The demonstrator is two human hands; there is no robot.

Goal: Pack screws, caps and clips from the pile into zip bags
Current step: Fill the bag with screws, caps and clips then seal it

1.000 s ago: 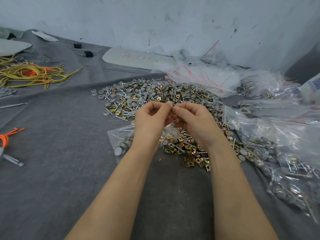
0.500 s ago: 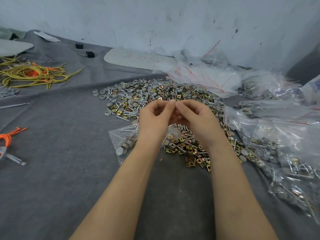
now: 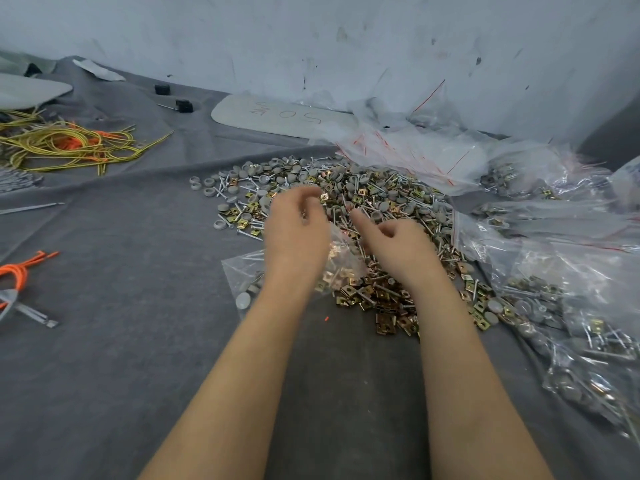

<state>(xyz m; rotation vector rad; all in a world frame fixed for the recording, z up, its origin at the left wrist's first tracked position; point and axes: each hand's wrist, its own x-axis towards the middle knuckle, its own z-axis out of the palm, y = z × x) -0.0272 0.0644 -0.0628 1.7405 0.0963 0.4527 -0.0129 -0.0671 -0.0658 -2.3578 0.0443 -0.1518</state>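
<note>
Two bare hands hover over a desk, seen from above. The left hand point(image 3: 298, 233) is curled, and the right hand point(image 3: 393, 242) has its forefinger out toward the pile point(image 3: 381, 192) of screws, caps and clips. Motion blur hides whether either hand grips anything. Between and under them lies a part-filled zip bag point(image 3: 242, 271), touching the pile's near edge. The likely risk is that an unsealed bag could spill parts back if lifted, and sharp screws may pierce its thin film. Grey cloth covers the desk point(image 3: 121, 358), with yellow wires point(image 3: 69, 147) far left and filled bags point(image 3: 554, 306) on the right, beneath a scuffed white wall point(image 3: 311, 36).
</note>
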